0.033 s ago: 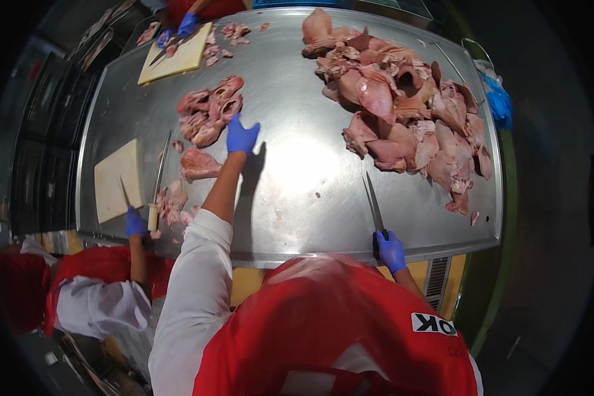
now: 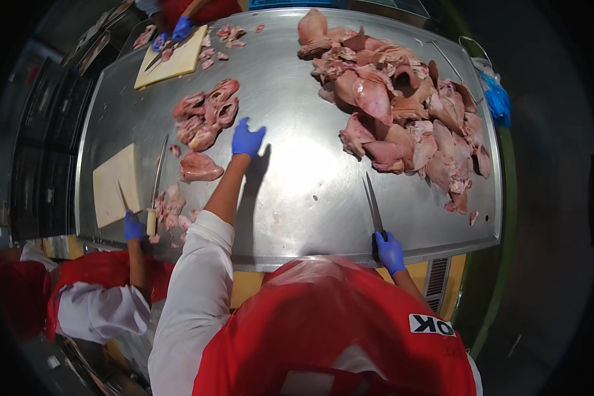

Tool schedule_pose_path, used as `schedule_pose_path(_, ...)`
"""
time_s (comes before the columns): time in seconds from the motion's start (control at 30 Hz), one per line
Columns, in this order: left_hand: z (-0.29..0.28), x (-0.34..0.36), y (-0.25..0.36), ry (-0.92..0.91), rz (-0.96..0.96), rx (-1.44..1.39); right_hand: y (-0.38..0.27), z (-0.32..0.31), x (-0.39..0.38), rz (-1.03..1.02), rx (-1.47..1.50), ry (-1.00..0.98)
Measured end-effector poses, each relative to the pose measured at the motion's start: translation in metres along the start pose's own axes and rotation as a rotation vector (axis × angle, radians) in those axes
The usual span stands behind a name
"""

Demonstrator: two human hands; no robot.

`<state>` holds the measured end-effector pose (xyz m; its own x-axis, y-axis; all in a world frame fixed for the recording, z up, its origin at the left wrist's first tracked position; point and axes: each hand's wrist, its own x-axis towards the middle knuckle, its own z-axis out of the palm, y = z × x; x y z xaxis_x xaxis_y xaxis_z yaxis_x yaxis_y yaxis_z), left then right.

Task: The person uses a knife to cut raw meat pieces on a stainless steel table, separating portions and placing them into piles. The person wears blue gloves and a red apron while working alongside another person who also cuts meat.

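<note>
My left hand [image 2: 249, 137], in a blue glove, hovers over the steel table with thumb and fingers apart and nothing in it. Just to its left lies a small heap of reddish meat pieces [image 2: 204, 125]; a single pink piece [image 2: 200, 167] sits below that heap. At the near edge my right hand [image 2: 390, 253], also gloved in blue, is wrapped round the dark handle of a knife [image 2: 374, 210], whose long blade points away from me. Beyond the blade, on the right, spreads a large pile of skin-on meat cuts that look like pig ears [image 2: 412, 119].
To the left, a co-worker's gloved hand [image 2: 134, 227] holds a knife over a white cutting board [image 2: 109, 198]. Another knife [image 2: 157, 178] and meat scraps [image 2: 173, 210] lie beside it. A far co-worker cuts on a yellowish board [image 2: 185, 66]. A metal rod [image 2: 449, 64] rests at the far right.
My left hand has shifted slightly right, away from the small meat heap, and its fingers point more upward. My right hand and knife look unchanged.
</note>
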<state>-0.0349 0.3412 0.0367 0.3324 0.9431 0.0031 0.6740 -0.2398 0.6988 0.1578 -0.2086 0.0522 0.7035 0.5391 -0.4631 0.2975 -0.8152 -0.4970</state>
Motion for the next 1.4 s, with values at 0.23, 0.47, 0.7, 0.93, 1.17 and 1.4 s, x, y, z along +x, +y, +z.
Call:
schedule_pose_path(0.23, 0.094, 0.034, 0.15, -0.366, 0.07, -0.089, 0.007, 0.007, 0.021, 0.14, 0.241, 0.047)
schedule_pose_path(0.47, 0.163, 0.113, 0.222, -0.146, -0.094, -0.322, -0.007, -0.009, 0.017, 0.323, 0.695, 0.032)
schedule_pose_path(0.7, 0.196, 0.137, 0.222, -0.151, -0.203, -0.174, 0.017, 0.005, 0.028, 0.303, 0.737, 0.119)
schedule_pose_path(0.93, 0.201, 0.132, 0.14, -0.265, 0.118, 0.409, -0.004, 0.006, 0.029, 0.401, 0.948, 0.036)
schedule_pose_path(1.17, 0.197, 0.138, 0.128, -0.084, -0.272, -0.19, 0.023, 0.017, 0.034, 0.402, 1.052, -0.013)
schedule_pose_path(1.4, 0.227, 0.119, 0.208, -0.285, -0.543, -0.796, -0.005, -0.009, 0.026, 0.414, 0.84, 0.05)
